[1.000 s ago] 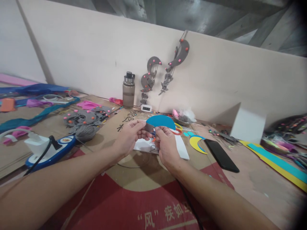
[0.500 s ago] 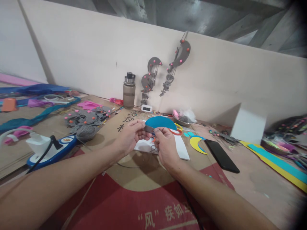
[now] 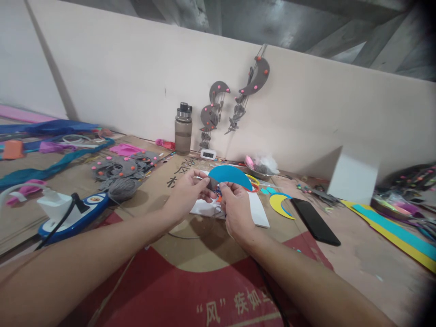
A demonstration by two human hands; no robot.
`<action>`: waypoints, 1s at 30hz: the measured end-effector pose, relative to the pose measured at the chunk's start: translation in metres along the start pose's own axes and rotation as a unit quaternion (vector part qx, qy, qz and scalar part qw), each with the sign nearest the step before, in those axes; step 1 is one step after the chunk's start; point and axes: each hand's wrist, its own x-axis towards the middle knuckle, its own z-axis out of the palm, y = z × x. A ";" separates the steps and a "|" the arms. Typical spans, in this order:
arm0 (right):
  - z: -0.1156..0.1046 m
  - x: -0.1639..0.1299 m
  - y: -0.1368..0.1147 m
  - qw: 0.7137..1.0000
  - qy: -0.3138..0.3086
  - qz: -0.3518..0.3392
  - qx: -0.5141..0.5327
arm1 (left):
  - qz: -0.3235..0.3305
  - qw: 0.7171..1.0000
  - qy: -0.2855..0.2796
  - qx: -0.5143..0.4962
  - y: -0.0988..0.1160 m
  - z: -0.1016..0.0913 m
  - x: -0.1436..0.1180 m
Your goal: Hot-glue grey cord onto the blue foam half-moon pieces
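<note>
My left hand (image 3: pixel 189 193) pinches the left side of a small grey felt-like piece (image 3: pixel 212 183) between thumb and fingers. My right hand (image 3: pixel 237 204) is closed with thumb and forefinger at the right edge of that piece. Grey yarn (image 3: pixel 184 237) loops down below the hands over the cardboard. Just behind the fingers shows a blue rounded sheet (image 3: pixel 230 176), partly covered by them. Under it lies a white board (image 3: pixel 259 211). Small orange and blue bits (image 3: pixel 218 196) show between my hands, too little to name.
A water bottle (image 3: pixel 183 131) and a small digital clock (image 3: pixel 208 154) stand by the wall. Grey moon ornaments (image 3: pixel 259 77) hang above. Leftward are a grey yarn ball (image 3: pixel 122 188) and a blue power strip (image 3: pixel 81 213); rightward, a black phone (image 3: pixel 315 221) and a yellow crescent (image 3: pixel 281 205).
The grey piece has turned, and less of it shows between my fingers. Both hands have shifted only slightly. The right hanging moon ornament has swung a little to the left.
</note>
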 end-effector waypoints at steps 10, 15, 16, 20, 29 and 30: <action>0.001 -0.005 -0.003 0.999 -0.012 -0.014 -0.041 | 0.051 0.994 -0.025 0.095 -0.002 0.003 -0.001; 0.003 -0.009 -0.006 0.997 -0.021 -0.054 -0.051 | 0.054 0.991 -0.005 0.123 -0.005 0.003 -0.003; 0.004 -0.010 -0.007 0.996 -0.026 -0.064 -0.055 | 0.060 0.990 -0.005 0.126 -0.006 0.003 -0.004; 0.004 -0.012 -0.009 0.992 -0.034 -0.086 -0.082 | 0.073 0.988 -0.011 0.136 -0.005 0.005 -0.007; -0.001 -0.005 -0.003 0.993 0.000 -0.050 -0.103 | 0.041 0.995 -0.045 0.076 -0.003 0.004 -0.002; -0.001 -0.005 -0.003 0.994 0.000 -0.048 -0.100 | 0.042 0.995 -0.049 0.073 -0.003 0.004 -0.001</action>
